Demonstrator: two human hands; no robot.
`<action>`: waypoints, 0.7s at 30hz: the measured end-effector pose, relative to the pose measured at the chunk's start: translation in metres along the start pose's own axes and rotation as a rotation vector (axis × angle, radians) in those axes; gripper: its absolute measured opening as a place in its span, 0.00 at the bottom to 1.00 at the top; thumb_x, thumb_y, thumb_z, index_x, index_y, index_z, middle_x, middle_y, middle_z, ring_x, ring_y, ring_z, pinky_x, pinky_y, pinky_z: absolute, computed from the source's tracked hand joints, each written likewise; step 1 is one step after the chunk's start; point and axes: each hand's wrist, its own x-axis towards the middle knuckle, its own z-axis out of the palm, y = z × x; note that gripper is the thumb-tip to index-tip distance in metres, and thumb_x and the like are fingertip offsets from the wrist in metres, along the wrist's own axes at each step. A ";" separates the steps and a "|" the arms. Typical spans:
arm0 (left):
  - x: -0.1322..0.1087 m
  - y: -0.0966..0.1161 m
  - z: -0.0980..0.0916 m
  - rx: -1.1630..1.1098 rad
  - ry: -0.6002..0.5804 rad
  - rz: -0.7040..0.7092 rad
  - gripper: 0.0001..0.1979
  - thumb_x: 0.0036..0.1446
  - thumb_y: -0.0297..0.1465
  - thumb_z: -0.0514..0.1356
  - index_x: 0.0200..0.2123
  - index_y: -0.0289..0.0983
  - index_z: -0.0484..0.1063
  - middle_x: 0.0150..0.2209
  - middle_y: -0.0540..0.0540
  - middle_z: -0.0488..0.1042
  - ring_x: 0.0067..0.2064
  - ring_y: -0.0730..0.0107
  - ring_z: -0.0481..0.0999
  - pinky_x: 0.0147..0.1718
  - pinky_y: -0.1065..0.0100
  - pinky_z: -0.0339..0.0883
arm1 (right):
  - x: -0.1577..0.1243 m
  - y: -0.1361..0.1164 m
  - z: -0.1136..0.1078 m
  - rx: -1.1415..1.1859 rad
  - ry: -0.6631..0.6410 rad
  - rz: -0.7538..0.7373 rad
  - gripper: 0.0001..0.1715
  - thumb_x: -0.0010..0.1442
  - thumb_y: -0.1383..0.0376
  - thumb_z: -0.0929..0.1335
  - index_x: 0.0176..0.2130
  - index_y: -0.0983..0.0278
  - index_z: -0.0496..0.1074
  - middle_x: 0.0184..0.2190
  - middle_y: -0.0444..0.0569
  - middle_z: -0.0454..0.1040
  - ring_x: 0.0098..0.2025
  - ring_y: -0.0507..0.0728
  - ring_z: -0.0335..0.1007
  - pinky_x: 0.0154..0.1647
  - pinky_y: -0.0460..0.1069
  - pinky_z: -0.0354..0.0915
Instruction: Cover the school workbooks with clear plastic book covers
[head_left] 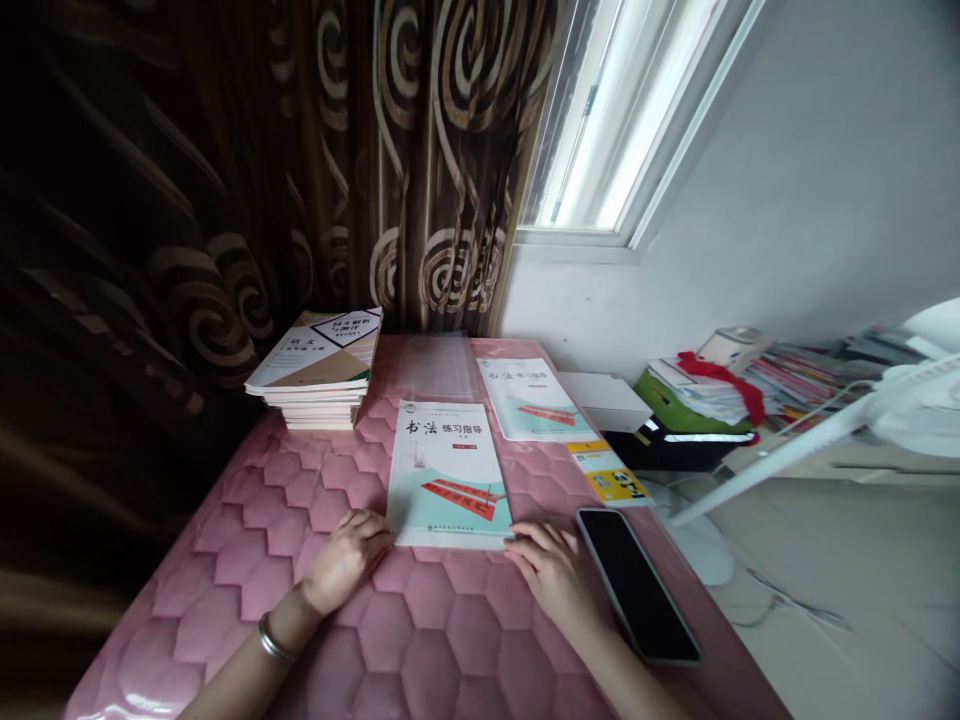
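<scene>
A calligraphy workbook [450, 475] with a white and teal cover and red banners lies flat on the pink padded table [420, 640]. At its lower left corner is my left hand [349, 560], with curled fingers closed on the edge and a silver bangle on the wrist. My right hand [551, 570] has its fingertips and thumb on the lower right corner, holding that edge. A second calligraphy workbook [529, 400] with a matching cover lies behind, to the right. Nearest my right forearm is a black-screened phone [637, 585].
A stack of books [319, 365] stands at the back left, beside a clear plastic sheet [435, 365]. A yellow booklet [611, 474] and a white box [604, 400] lie at the right. Beyond the table are a white fan [780, 465] and piled papers [701, 385]. A dark curtain [337, 160] hangs behind.
</scene>
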 end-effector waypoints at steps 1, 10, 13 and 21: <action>0.000 0.000 0.001 0.002 0.002 -0.002 0.11 0.64 0.30 0.54 0.40 0.40 0.76 0.39 0.46 0.76 0.43 0.67 0.72 0.46 0.63 0.65 | -0.001 0.000 0.001 0.014 0.013 0.018 0.10 0.60 0.67 0.67 0.38 0.55 0.77 0.42 0.48 0.77 0.45 0.58 0.70 0.46 0.55 0.59; -0.002 -0.001 0.007 -0.020 0.070 0.030 0.11 0.64 0.30 0.53 0.39 0.38 0.76 0.38 0.45 0.76 0.41 0.68 0.73 0.45 0.65 0.69 | 0.018 0.013 0.002 0.350 -0.020 0.300 0.17 0.60 0.55 0.64 0.38 0.61 0.77 0.33 0.51 0.79 0.35 0.58 0.75 0.39 0.50 0.67; -0.002 0.000 0.007 -0.041 0.092 0.038 0.11 0.64 0.29 0.53 0.40 0.38 0.76 0.37 0.45 0.76 0.41 0.68 0.73 0.44 0.64 0.70 | 0.033 0.009 -0.001 0.258 -0.102 0.385 0.21 0.60 0.52 0.62 0.38 0.62 0.77 0.30 0.51 0.80 0.32 0.59 0.76 0.35 0.49 0.67; 0.012 0.006 -0.002 -0.417 0.089 -0.366 0.08 0.59 0.30 0.56 0.34 0.37 0.76 0.40 0.42 0.74 0.42 0.67 0.75 0.42 0.68 0.70 | 0.058 -0.008 -0.013 0.044 -0.293 0.591 0.23 0.60 0.47 0.61 0.38 0.59 0.76 0.36 0.50 0.81 0.39 0.61 0.77 0.35 0.48 0.64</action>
